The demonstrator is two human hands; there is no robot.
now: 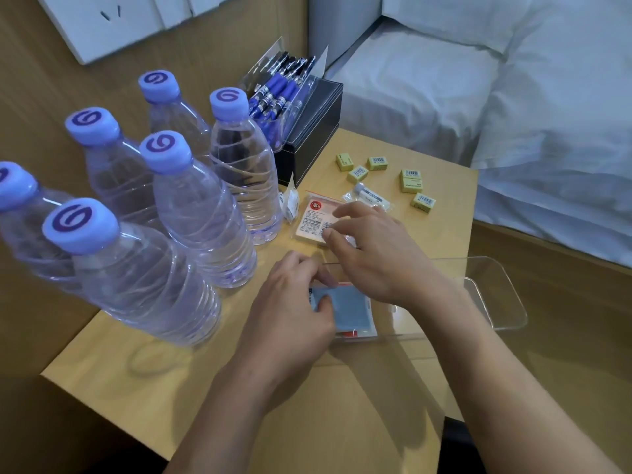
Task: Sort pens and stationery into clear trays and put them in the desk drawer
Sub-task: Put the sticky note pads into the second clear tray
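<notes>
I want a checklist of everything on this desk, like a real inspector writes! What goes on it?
Surface: wooden desk, partly covered.
Job's things: clear tray holding a blue packet; orange packet, white wrapped item and five small yellow boxes loose on the desk; pens in a clear holder on top of a black box.
Clutter: six water bottles standing at the left.
Hands: left hand pinches the blue packet; right hand touches the orange packet, grip unclear.
Cables: nothing seen.
Surroundings: bed at the right; wall socket behind.
</notes>
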